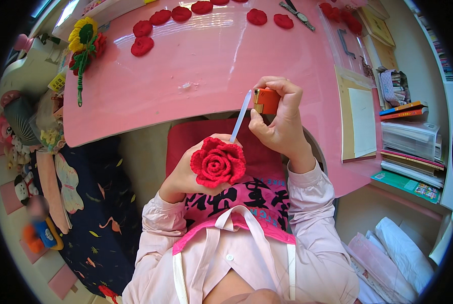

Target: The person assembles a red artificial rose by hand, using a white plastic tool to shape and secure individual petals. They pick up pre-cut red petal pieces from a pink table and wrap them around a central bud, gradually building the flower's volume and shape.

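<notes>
A red crocheted rose (218, 163) faces up in front of my apron, and my left hand (177, 176) is closed around it from behind; most of its fingers are hidden by the petals. From behind the rose a translucent whitish glue stick (240, 119) slants up to the right, its lower end out of sight. An orange lighter (270, 101) lies sideways in my right hand (288, 124), gripped between thumb and fingers. Its metal end is right beside the glue stick's tip. No flame can be made out.
Several red crocheted rounds (160, 17) line the far side of the pink table (150, 81). A crocheted sunflower bunch (82, 38) lies at the left. A watch (301, 16) is at the back, a board with white paper (362, 121) at the right, beside stacked books (409, 137).
</notes>
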Tool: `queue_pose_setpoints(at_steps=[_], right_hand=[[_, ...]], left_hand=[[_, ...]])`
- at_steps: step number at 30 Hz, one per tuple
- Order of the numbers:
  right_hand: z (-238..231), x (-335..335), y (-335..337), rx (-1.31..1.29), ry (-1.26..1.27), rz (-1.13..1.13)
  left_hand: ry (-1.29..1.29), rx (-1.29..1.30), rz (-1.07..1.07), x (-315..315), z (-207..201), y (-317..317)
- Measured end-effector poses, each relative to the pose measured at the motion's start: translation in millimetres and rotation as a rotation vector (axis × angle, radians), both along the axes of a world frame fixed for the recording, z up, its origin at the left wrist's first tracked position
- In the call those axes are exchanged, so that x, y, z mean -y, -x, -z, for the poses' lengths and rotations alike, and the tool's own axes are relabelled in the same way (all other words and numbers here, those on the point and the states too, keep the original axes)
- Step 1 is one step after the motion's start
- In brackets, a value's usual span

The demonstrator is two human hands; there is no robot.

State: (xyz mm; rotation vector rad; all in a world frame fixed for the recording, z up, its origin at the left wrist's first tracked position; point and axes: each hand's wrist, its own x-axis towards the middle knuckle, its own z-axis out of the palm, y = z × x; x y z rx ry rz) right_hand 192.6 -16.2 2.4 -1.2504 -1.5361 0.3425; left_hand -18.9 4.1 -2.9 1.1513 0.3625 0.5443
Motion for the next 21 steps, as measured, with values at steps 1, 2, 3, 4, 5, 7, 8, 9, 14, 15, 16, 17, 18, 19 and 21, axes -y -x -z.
queue_pose_setpoints(at_steps=[1, 2, 3, 4, 5, 7, 8, 9, 14, 15, 16, 17, 18, 19, 21], right_hand=[[-1.2, -0.7, -0.6, 0.027, -0.003, -0.002], [-2.2, -0.9, -1.1, 0.054, -0.005, -0.004], [-2.8, -0.3, -1.5, 0.070, 0.014, 0.001], [-3.3, 0.6, -1.8, 0.086, 0.034, 0.006], [-3.7, 1.2, -2.1, 0.101, 0.053, 0.011], [-4.4, 0.7, -3.0, 0.131, 0.022, 0.029], [-4.4, 0.3, -3.6, 0.146, 0.006, 0.038], [-3.9, -0.1, -4.1, 0.132, 0.000, 0.041], [-5.9, -0.1, -3.9, 0.161, 0.001, 0.038], [-6.6, 0.2, -4.0, 0.174, -0.014, 0.037], [-7.0, 0.4, -4.2, 0.187, -0.030, 0.036], [-7.5, 0.6, -4.5, 0.200, -0.045, 0.034], [-7.6, -0.1, -5.2, 0.215, -0.057, 0.044], [-7.6, -1.6, -6.4, 0.230, -0.069, 0.054], [-7.2, -1.3, -6.2, 0.232, -0.077, 0.049]], left_hand=[[0.006, 0.002, -0.001, -0.2, 0.2, 0.3], [0.013, 0.003, -0.001, -0.4, 0.4, 0.4], [-0.008, 0.001, -0.001, -0.8, 1.0, 0.4], [-0.028, -0.001, -0.001, -1.4, 1.9, 0.2], [-0.048, -0.003, -0.001, -1.7, 2.3, 0.1], [-0.029, -0.007, -0.001, -1.1, 2.2, -0.5], [-0.019, -0.009, -0.002, -0.9, 2.2, -0.8], [-0.024, -0.009, 0.000, -1.1, 2.4, -0.7], [-0.019, -0.004, 0.009, -1.5, 2.5, -0.7], [-0.021, -0.004, 0.009, -1.5, 2.6, -0.7], [-0.022, -0.005, 0.008, -1.6, 2.6, -0.8], [-0.024, -0.006, 0.007, -1.6, 2.6, -0.8], [-0.020, -0.007, 0.007, -1.6, 3.0, -0.9], [-0.015, -0.008, 0.007, -1.5, 3.7, -1.0], [-0.012, -0.007, 0.006, -1.8, 3.8, -1.4]])
